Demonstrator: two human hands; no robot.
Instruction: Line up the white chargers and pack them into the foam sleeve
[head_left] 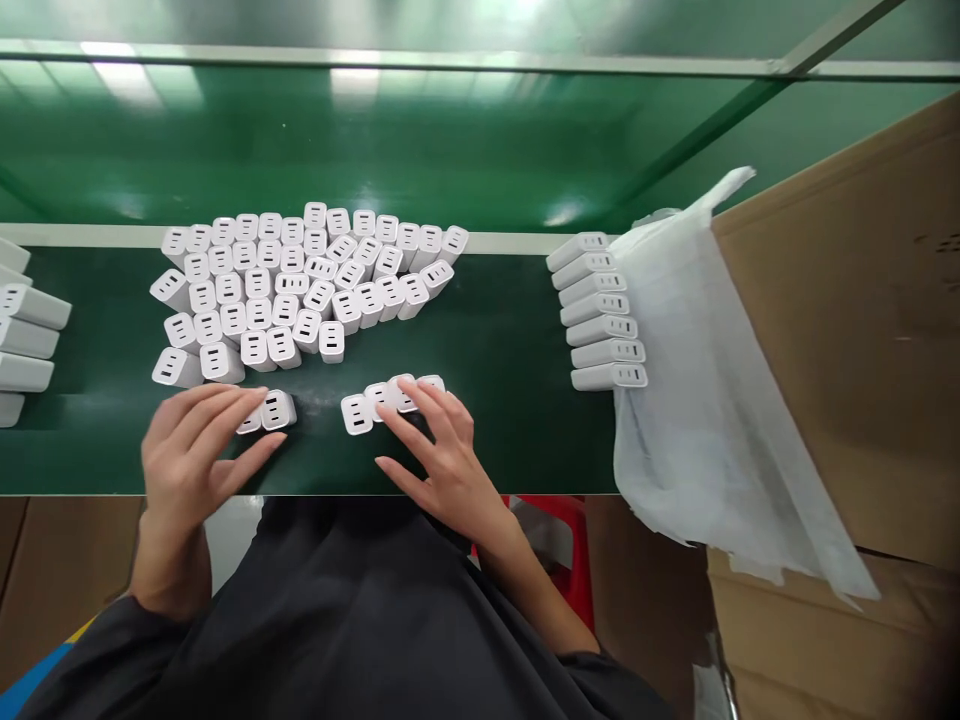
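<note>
Dark clothing (375,610), right hand (442,455) partly hiding white blocks (357,414), sheeting (675,350) against carton (855,330)

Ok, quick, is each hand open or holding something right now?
Left hand: open, beside two white slotted plastic blocks; contact unclear.
Right hand: open, spread over a row of similar white blocks; contact unclear.

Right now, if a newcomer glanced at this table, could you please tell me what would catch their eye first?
Probably the big cluster of white blocks with dark slots, standing out against the green table, left of centre. Just below it, the left hand is at a pair of blocks, while the right hand spreads its fingers over a short row. On the right, crumpled whitish plastic hangs beside brown cardboard.
</note>
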